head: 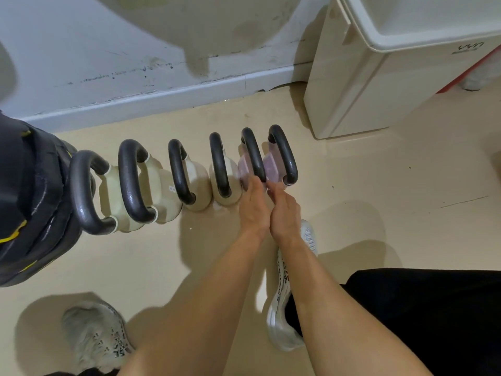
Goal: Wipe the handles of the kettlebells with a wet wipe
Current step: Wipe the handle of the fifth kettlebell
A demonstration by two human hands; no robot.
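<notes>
Down on the beige floor (379, 202), seen from the head camera, six kettlebells stand in a row that runs from the left edge of the frame to just right of centre, each with a dark grey handle arching over its body. Four of them are cream: the first cream kettlebell (108, 196) at far left, the second (160, 191), the third (198, 185) and the fourth (230, 183). Two are pale lilac and stand close together at the right end of the row: the left lilac kettlebell (245, 168) and the right lilac kettlebell (272, 166).

Both bare hands meet at the near end of those two. The left hand (253, 207) has its fingers curled at the base of the left lilac handle (253, 156); the right hand (284, 213) lies just beside it, fingers folded toward the gap between the lilac pair. Whether either grip holds a wet wipe I cannot tell, since the fingertips are blurred and no wipe shows clearly.

A black bag with yellow trim (24, 202) fills the left edge, touching the first handle. A white cabinet (366, 85) stands at upper right against the grey wall (108, 50). Two pale speckled shoes show low in the frame, the left shoe (97, 335) and the right shoe (287, 308).
</notes>
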